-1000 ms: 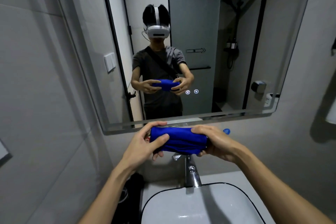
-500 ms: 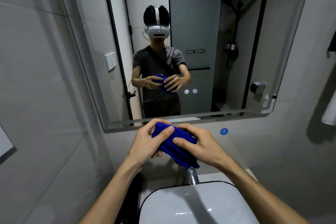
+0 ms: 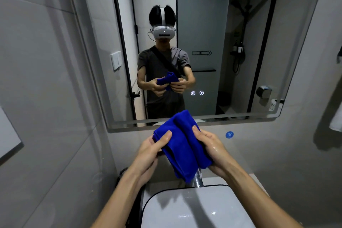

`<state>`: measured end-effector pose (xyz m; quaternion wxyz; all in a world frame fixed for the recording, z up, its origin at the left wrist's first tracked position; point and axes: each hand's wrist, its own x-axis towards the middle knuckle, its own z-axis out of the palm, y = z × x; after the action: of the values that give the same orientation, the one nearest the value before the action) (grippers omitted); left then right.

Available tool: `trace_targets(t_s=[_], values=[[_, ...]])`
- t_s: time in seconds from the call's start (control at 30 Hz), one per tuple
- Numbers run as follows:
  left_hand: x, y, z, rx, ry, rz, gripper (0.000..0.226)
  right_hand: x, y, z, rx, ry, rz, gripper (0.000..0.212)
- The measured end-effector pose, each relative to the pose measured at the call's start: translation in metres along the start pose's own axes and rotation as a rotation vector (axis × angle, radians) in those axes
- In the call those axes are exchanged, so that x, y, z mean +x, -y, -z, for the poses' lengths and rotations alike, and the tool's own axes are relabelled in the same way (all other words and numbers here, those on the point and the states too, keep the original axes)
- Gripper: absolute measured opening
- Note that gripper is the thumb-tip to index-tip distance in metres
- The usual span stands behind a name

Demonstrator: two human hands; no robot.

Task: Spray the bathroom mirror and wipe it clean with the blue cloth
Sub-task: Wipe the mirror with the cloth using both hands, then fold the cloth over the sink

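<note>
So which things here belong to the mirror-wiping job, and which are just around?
For the job: folded blue microfibre cloth, gripped by left hand and right hand; large wall mirror.

Just around: chrome tap, white basin, round blue wall sticker.

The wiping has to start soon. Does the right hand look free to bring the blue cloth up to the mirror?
Probably yes. The right hand and left hand both grip the blue cloth just below the mirror, with open space between; the left hand may need to let go.
</note>
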<state>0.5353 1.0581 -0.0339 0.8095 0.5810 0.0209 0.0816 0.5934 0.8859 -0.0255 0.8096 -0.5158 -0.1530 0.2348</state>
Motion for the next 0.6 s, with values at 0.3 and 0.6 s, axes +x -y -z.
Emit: trace_targets(t_s=[0.3,0.6], values=[[0.001,0.002,-0.013,0.415,-0.301,-0.289,0.004,0.0,-0.039,0.001,0.271,-0.059,-0.139,0.058],[-0.005,-0.006,-0.014,0.666,-0.216,-0.33,0.012,-0.003,-0.073,-0.008,0.197,-0.058,-0.081,0.059]])
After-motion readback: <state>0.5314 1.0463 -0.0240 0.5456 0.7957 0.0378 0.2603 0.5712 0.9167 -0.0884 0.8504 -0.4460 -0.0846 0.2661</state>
